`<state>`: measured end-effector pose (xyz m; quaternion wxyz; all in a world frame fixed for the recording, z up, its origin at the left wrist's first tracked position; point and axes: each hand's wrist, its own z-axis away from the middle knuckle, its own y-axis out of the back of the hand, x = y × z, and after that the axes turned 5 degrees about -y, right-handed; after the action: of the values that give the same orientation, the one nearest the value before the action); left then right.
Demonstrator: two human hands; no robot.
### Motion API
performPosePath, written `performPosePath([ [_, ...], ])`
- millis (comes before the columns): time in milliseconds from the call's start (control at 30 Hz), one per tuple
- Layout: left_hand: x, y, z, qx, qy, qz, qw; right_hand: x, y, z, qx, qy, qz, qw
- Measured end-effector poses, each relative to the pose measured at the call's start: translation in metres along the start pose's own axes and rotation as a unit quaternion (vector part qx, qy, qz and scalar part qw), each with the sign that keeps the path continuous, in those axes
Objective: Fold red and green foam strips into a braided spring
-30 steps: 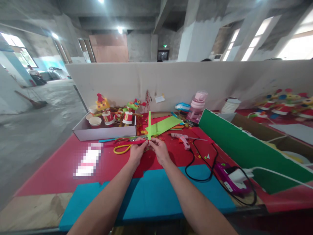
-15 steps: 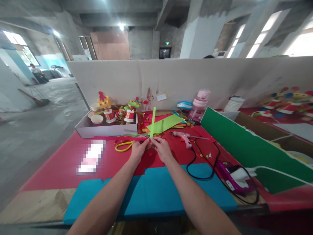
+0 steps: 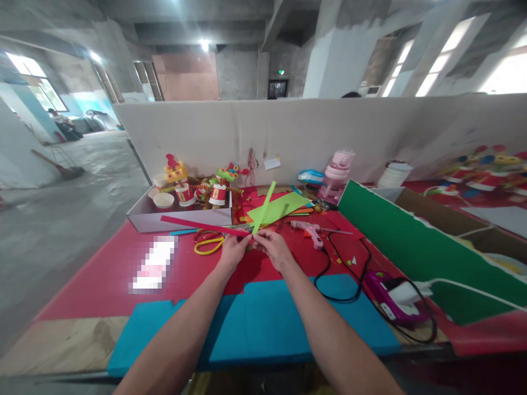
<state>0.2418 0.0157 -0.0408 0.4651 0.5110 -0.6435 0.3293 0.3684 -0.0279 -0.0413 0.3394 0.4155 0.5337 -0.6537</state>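
Note:
Both hands meet over the red table covering, fingertips pinched around the joined ends of two paper strips. My left hand is closed on the red paper strip, which stretches out to the left. The green paper strip rises from the pinch, leaning right, and my right hand is closed on its lower end. Fingers hide the spot where the strips meet. Yellow-handled scissors lie just left of my left hand. A pink glue gun rests to the right of my right hand.
A white box holds paper cups and paper-cup figures. Green sheets lie behind my hands. On the right stand a green-sided box and a purple power strip with looping cords. Blue padding covers the front edge.
The green strip has tipped from nearly upright toward the right. The red strip's free left end has risen. Both hands stay in about the same place.

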Motion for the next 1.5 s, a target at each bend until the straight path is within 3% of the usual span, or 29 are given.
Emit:
performPosePath([
  [300, 0.007, -0.005, 0.004, -0.007, 0.064, 0.072, 0.995, 0.005, -0.006, -0.003, 0.025, 0.037, -0.024, 0.999],
  [533, 0.001, 0.000, 0.001, -0.026, 0.031, 0.028, 0.999, -0.001, 0.001, -0.001, -0.015, -0.014, -0.012, 1.000],
  [800, 0.009, -0.003, 0.002, -0.050, 0.026, 0.115, 0.992, 0.009, -0.009, -0.004, 0.039, 0.065, -0.023, 0.997],
  [1000, 0.000, 0.001, -0.001, -0.044, -0.016, 0.039, 0.998, 0.006, -0.003, -0.003, 0.026, 0.039, 0.058, 0.997],
  [1100, 0.001, 0.002, -0.002, -0.033, -0.031, 0.003, 0.999, 0.005, -0.001, -0.002, 0.037, 0.064, 0.087, 0.994],
  [1233, 0.006, -0.001, 0.001, -0.034, 0.006, 0.058, 0.998, 0.009, -0.003, -0.004, 0.043, 0.114, 0.059, 0.991],
  [1333, 0.006, -0.003, 0.001, -0.044, 0.015, 0.086, 0.995, 0.014, -0.004, -0.007, 0.046, 0.106, 0.049, 0.992],
  [1500, -0.002, -0.002, 0.000, -0.032, -0.026, 0.010, 0.999, 0.019, -0.004, -0.011, 0.058, 0.097, 0.057, 0.992],
])
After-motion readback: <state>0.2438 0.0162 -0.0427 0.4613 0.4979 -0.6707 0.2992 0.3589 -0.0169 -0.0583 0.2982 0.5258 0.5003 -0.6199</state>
